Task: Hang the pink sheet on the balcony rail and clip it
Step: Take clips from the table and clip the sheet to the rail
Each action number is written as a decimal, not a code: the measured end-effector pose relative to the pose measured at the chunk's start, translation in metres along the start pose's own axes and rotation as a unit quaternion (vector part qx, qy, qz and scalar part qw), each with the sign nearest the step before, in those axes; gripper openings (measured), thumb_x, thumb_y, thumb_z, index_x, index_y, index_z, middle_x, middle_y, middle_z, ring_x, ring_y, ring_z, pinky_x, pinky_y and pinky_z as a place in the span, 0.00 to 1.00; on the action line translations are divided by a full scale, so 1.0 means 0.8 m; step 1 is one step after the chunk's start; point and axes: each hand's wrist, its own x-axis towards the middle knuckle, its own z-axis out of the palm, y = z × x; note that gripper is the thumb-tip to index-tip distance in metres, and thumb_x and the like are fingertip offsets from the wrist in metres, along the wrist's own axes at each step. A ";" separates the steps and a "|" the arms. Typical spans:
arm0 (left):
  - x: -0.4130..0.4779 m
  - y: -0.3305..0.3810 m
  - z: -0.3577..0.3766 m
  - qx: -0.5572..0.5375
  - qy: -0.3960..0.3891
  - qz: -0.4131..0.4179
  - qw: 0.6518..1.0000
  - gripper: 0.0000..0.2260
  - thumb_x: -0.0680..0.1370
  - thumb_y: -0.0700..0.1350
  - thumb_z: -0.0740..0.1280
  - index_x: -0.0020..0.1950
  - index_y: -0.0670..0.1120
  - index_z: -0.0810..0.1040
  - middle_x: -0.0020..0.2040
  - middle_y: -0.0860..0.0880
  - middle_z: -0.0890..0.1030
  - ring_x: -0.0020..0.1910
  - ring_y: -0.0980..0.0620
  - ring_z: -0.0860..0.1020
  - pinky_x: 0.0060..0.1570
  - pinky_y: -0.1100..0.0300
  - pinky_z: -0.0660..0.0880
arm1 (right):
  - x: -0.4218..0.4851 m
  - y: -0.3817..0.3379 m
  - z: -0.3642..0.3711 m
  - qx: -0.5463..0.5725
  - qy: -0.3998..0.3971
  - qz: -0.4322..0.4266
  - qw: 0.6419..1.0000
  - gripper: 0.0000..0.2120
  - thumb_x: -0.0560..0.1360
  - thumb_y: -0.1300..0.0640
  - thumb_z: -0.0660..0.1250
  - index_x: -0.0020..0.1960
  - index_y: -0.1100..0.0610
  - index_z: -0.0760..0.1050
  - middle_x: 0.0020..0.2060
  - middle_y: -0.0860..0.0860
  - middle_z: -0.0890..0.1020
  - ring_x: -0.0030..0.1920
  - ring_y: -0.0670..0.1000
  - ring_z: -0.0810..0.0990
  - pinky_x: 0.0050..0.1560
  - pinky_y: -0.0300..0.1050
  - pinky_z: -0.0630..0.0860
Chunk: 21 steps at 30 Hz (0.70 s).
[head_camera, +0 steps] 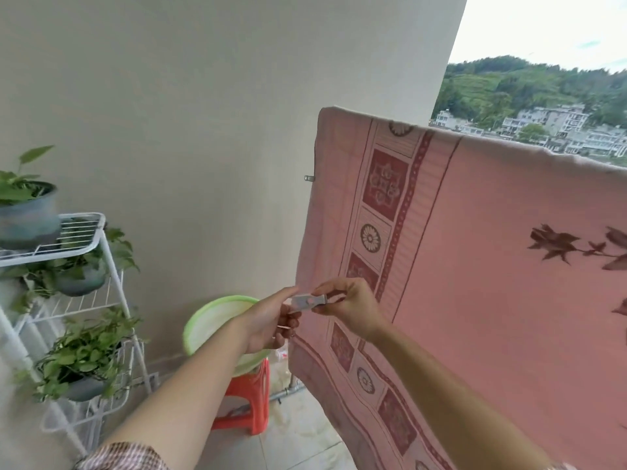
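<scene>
The pink sheet [475, 266], patterned with dark red squares and flowers, hangs draped over the balcony rail, which it hides along the top edge [509, 144]. In front of its left border, both hands meet on a small white clip [307, 301]. My left hand [271, 322] pinches the clip's left end between thumb and fingers. My right hand [353, 308] pinches its right end. The clip is held level, apart from the sheet's top edge and well below it.
A white wire plant rack [84, 266] with several potted plants stands at the left against the wall. A green-rimmed basin [210, 317] sits on a red plastic stool [247, 401] below my left arm. A plain wall is behind.
</scene>
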 end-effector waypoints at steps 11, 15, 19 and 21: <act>0.188 0.105 -0.160 -0.054 0.050 0.017 0.997 0.16 0.72 0.60 0.70 0.40 0.46 0.78 0.34 0.51 0.79 0.30 0.56 0.72 0.33 0.64 0.66 | 0.257 0.070 0.050 -0.089 0.052 0.061 0.993 0.13 0.69 0.64 0.73 0.53 0.58 0.80 0.44 0.51 0.82 0.42 0.47 0.80 0.45 0.40 0.79; 0.267 0.135 -0.196 -0.138 0.099 0.058 0.984 0.13 0.70 0.51 0.74 0.44 0.42 0.80 0.37 0.50 0.81 0.31 0.57 0.74 0.31 0.66 0.67 | 0.333 0.106 0.065 -0.168 0.054 0.104 0.979 0.12 0.71 0.65 0.69 0.54 0.58 0.79 0.45 0.50 0.80 0.41 0.44 0.77 0.44 0.34 0.74; 0.349 0.156 -0.233 -0.166 0.098 0.060 0.979 0.11 0.69 0.47 0.76 0.42 0.41 0.80 0.39 0.47 0.81 0.30 0.57 0.75 0.29 0.68 0.66 | 0.399 0.133 0.073 -0.274 0.023 0.122 0.954 0.14 0.73 0.64 0.63 0.57 0.56 0.78 0.52 0.50 0.80 0.48 0.46 0.76 0.52 0.38 0.74; 0.393 0.168 -0.248 -0.160 0.104 0.050 0.980 0.15 0.69 0.52 0.76 0.43 0.41 0.80 0.42 0.45 0.83 0.33 0.54 0.78 0.29 0.67 0.67 | 0.433 0.139 0.073 -0.350 0.004 0.121 0.929 0.15 0.74 0.64 0.60 0.59 0.57 0.77 0.56 0.52 0.79 0.55 0.50 0.76 0.58 0.43 0.72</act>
